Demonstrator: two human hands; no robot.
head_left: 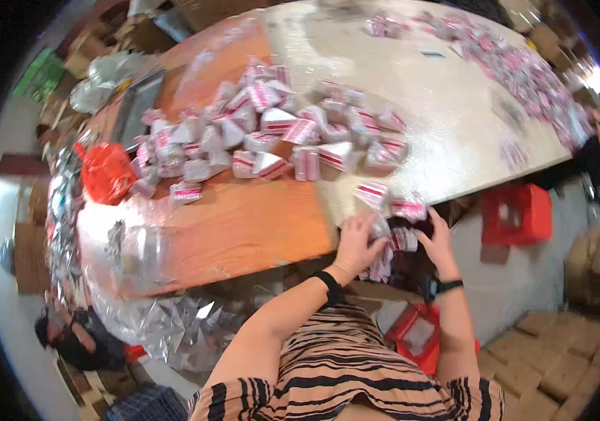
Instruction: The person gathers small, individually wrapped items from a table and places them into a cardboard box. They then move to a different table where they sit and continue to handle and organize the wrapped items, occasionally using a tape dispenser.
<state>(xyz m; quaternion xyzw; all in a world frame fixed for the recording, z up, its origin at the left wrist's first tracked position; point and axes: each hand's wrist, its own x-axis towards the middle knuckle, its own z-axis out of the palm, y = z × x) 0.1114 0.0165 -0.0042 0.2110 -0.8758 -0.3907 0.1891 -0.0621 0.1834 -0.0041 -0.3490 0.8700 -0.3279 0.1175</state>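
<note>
At the near table edge, my left hand [357,244] rests against several small wedge-shaped packets in clear wrap, its fingers and thumb apart. A pink-and-white packet [372,195] lies just beyond its fingertips. My right hand [439,244] is across from it with thumb and forefinger spread, beside another pink-and-white packet [409,209]. Between the hands, a packet [404,239] and several more hang at or below the edge over a dark gap. Neither hand is plainly closed on a packet. What lies beneath the packets is partly hidden.
A loose heap of similar packets [265,133] spreads over the orange and cream table [265,217]. A larger pile [517,70] lies at the far right. A red bag [106,174] is at the left, a red crate [517,215] on the floor at right. Other people work at both sides.
</note>
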